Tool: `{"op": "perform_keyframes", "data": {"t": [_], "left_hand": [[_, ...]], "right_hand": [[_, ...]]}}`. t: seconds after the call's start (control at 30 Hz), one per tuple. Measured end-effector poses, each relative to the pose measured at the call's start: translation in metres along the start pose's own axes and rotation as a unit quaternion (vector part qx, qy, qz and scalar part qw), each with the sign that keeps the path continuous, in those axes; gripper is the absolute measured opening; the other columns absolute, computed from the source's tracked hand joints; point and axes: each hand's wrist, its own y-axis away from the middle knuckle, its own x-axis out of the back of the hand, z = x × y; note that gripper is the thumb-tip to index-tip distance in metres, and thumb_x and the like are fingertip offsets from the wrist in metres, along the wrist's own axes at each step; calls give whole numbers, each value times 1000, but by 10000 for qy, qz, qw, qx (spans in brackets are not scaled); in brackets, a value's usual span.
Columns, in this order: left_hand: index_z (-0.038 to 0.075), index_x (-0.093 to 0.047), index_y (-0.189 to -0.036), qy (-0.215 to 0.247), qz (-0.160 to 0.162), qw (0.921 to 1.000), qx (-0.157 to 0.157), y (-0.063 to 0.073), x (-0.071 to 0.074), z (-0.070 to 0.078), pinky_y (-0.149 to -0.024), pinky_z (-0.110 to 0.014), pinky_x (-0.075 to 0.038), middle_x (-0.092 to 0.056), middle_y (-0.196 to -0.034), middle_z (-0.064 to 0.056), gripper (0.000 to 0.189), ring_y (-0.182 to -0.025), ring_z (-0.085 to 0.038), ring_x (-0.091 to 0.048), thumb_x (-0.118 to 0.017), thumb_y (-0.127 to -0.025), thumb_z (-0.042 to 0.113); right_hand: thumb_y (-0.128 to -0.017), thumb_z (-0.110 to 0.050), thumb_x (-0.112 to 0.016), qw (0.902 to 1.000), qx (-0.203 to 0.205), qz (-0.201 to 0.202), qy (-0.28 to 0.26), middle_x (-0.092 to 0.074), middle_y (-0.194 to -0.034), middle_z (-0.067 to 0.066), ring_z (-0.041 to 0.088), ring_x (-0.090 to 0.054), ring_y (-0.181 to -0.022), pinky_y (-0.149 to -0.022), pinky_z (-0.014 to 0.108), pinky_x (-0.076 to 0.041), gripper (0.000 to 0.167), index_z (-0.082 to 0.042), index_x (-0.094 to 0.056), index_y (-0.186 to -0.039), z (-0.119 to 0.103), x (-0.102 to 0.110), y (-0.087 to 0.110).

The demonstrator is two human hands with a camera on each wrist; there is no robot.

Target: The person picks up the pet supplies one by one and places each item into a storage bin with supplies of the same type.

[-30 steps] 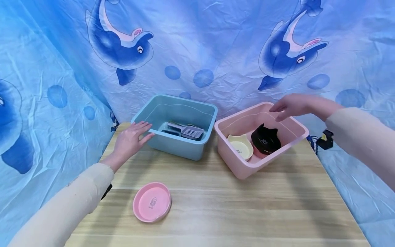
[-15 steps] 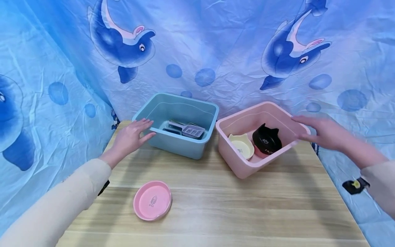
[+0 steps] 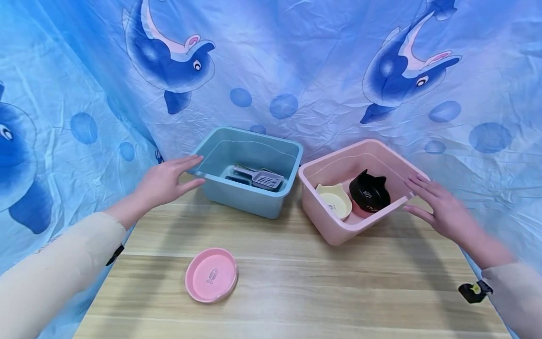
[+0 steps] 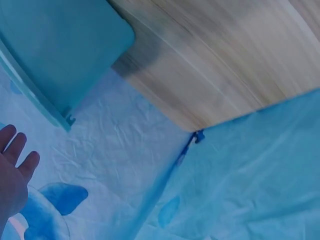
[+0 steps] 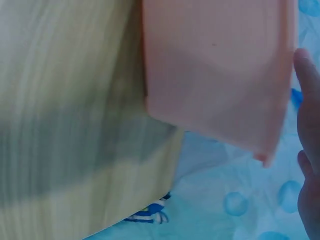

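Note:
My left hand [image 3: 158, 186] hovers at the left corner of a blue bin [image 3: 241, 200], fingers extended. In the left wrist view that hand [image 4: 12, 175] appears apart from the bin wall [image 4: 60, 45]. Inside lies a grey slotted litter scoop [image 3: 267, 180] on darker items, partly hidden. My right hand [image 3: 449, 212] is at the right corner of a pink bin [image 3: 319, 221], fingers spread; a fingertip meets the rim in the right wrist view, though contact is unclear. A cream cat-eared bowl [image 3: 334, 205] and a black cat-eared bowl [image 3: 368, 193] with a pinkish base sit inside.
A round pink dish [image 3: 211, 275] with a fish-bone print lies on the wooden table [image 3: 305, 292], front left of the bins. Blue dolphin-print cloth [image 3: 330, 70] hangs close behind the bins and along both sides.
My right hand has moved from over the pink bin outward and down to its right corner. My left hand has shifted left, off the blue bin's front rim. Bins and dish stay put.

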Motion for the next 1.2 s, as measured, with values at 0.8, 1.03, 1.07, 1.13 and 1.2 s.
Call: {"op": "perform_keyframes", "data": {"t": [0.8,1.03,1.07,1.13,1.2], "left_hand": [[12,-66,-148,610,-1677,9838,146,51,15,-12,-102,-60,-58,-68,-143,-19,71,-108,-39,-74,-79,-94,56],[7,-65,-148,1636,-2664,9497,179,47,-18,-8,-107,-57,-56,-67,-145,-17,73,-129,-38,-67,-83,-92,51],[6,-64,-148,1808,-2833,9416,194,46,-22,-8,-107,-56,-56,-67,-145,-18,73,-129,-39,-67,-84,-92,48],[0,-62,-148,2152,-3151,9240,241,44,-30,-5,-109,-55,-55,-66,-144,-23,73,-129,-41,-67,-84,-93,43],[-3,-61,-147,2407,-3419,9076,365,43,-38,-4,-109,-52,-55,-65,-144,-25,72,-129,-41,-67,-84,-94,39]], "right_hand": [[-104,-67,-47,9917,-47,1275,-171,-60,-155,2,10,-45,-151,-126,16,-24,69,-17,-68,-146,2,-45,16],[-104,-66,-48,9909,-2,1331,-176,-63,-150,9,10,-46,-150,-124,13,-25,68,-16,-68,-146,3,-43,13],[-104,-67,-47,9912,-12,1309,-171,-64,-149,11,10,-46,-150,-124,13,-25,69,-17,-67,-147,3,-42,13],[-104,-68,-46,9918,-24,1265,-163,-65,-146,16,9,-45,-150,-124,13,-24,70,-18,-66,-149,2,-42,13],[-103,-69,-45,9923,-45,1225,-152,-66,-144,19,9,-45,-151,-124,14,-24,72,-18,-65,-149,2,-44,12]]}}
